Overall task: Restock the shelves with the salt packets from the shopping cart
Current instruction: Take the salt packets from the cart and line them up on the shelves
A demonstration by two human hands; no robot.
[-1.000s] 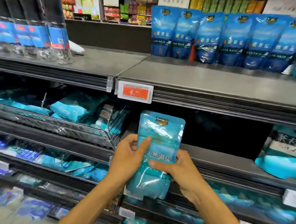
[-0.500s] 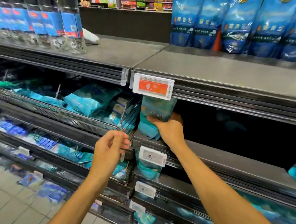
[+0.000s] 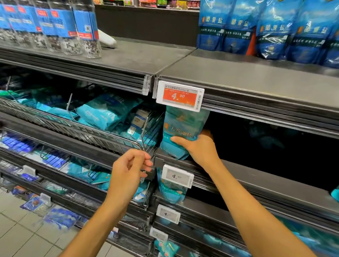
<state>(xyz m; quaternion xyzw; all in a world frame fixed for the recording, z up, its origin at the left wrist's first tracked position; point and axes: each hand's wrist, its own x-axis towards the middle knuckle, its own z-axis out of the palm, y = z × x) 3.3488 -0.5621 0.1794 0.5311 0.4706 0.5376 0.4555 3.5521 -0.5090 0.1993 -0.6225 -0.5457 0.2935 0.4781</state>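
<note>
A teal salt packet stands upright at the left end of the dark second shelf, just under an orange price tag. My right hand grips its lower right side, thumb across the front. My left hand hovers lower and to the left, fingers loosely curled, holding nothing, close to the corner of a wire basket. The shopping cart is out of view.
The wire basket to the left holds several teal packets. Dark blue salt bags line the top shelf at right, grinder bottles at left. Another teal packet sits one shelf below. White price tags hang on the shelf edges. Tiled floor lies at lower left.
A second ago both hands held the packet in front of the shelves. My right hand has carried it onto the second shelf; my left hand has let go and dropped back.
</note>
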